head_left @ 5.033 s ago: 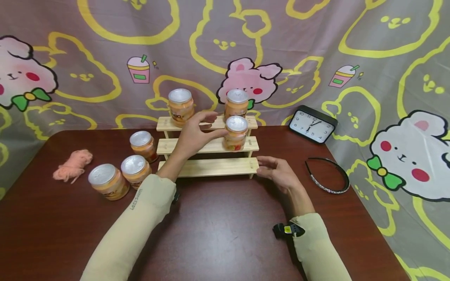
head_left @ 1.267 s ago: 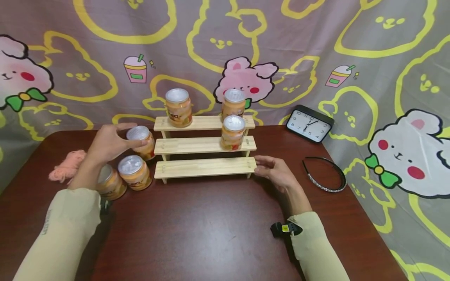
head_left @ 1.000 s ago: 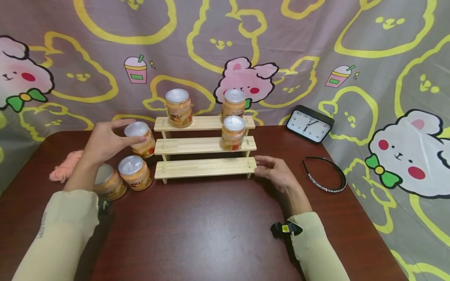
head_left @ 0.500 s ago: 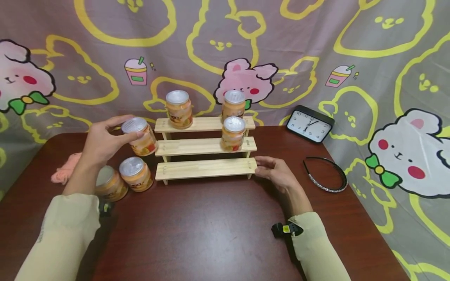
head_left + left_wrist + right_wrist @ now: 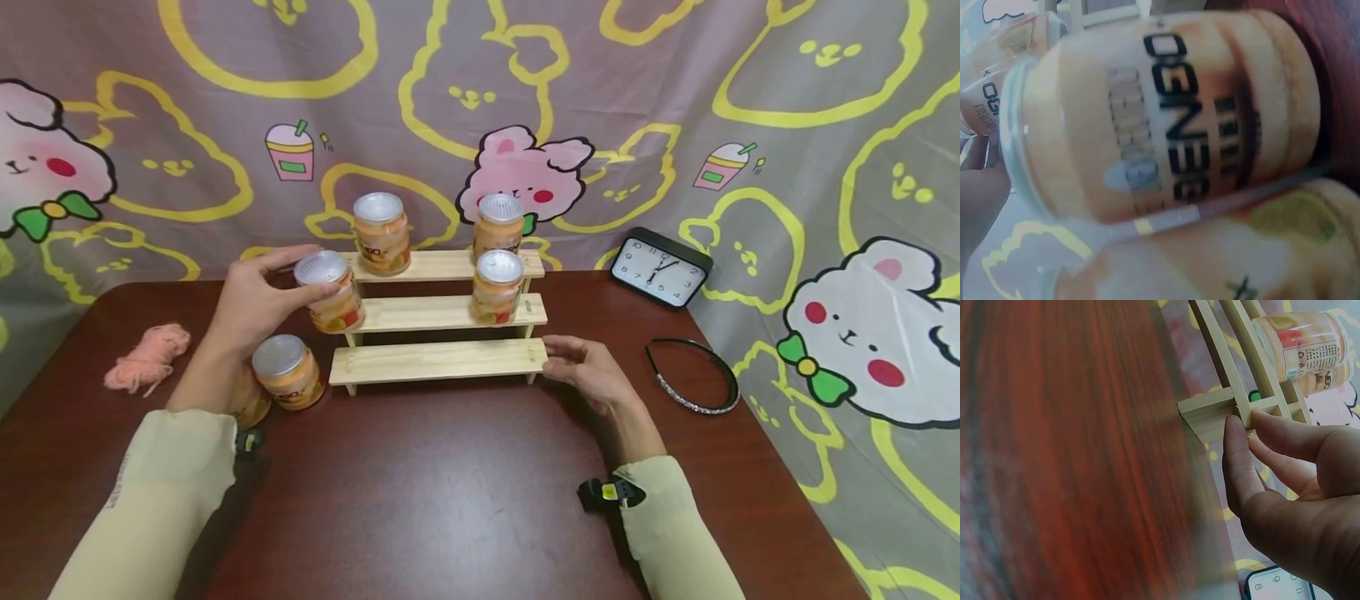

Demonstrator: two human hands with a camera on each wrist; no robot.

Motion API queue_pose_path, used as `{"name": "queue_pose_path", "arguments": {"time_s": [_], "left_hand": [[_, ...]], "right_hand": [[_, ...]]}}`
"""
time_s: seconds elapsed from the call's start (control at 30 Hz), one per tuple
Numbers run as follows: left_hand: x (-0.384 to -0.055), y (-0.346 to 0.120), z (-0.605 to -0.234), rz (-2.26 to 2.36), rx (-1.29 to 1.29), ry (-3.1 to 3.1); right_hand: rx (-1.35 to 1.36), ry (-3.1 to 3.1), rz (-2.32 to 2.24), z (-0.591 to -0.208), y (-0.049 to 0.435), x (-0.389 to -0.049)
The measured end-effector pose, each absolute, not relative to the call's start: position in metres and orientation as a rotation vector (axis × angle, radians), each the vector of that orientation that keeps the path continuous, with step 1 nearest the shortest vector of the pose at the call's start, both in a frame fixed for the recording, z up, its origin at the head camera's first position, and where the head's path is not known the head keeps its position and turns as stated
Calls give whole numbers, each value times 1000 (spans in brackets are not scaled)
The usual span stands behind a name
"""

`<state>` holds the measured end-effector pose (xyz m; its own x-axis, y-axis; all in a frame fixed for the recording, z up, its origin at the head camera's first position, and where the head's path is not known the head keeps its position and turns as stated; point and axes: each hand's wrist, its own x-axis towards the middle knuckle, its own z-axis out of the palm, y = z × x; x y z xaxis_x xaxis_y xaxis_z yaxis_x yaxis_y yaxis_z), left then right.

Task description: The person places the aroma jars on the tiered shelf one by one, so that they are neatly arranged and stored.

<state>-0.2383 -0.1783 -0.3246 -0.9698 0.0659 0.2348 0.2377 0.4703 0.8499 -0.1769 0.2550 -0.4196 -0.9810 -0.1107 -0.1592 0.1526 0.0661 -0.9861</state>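
My left hand [image 5: 258,302] grips a jar [image 5: 335,302] with an orange fruit label and silver lid, thumb on the near side and fingers behind. The jar overlaps the left end of the middle shelf of a three-step wooden rack [image 5: 438,360]. In the left wrist view this held jar [image 5: 997,69] shows at the upper left, beyond two standing jars. My right hand [image 5: 592,372] pinches the right end of the lowest shelf; the right wrist view has thumb and finger [image 5: 1241,462] at the board's end. One jar [image 5: 498,287] stands right on the middle shelf.
On the top shelf are a left jar [image 5: 382,235] and a right jar [image 5: 498,225]. Two more, a front jar [image 5: 288,375] and a partly hidden jar [image 5: 249,398], stand left of the rack. Pink yarn [image 5: 148,358], a clock [image 5: 660,267] and a headband [image 5: 693,375] lie around.
My left hand has left the rack, taken hold of the rear jar on the table at left, lifted it and carried it right to the middle shelf's left end. The right hand stays put.
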Motion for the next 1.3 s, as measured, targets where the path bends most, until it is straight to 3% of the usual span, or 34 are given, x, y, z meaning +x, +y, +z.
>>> {"name": "queue_pose_path", "arguments": {"time_s": [1.3], "left_hand": [[-243, -123, -323, -1643, -492, -2457]], "right_hand": [[72, 2159, -2003, -418, 256, -178]]}}
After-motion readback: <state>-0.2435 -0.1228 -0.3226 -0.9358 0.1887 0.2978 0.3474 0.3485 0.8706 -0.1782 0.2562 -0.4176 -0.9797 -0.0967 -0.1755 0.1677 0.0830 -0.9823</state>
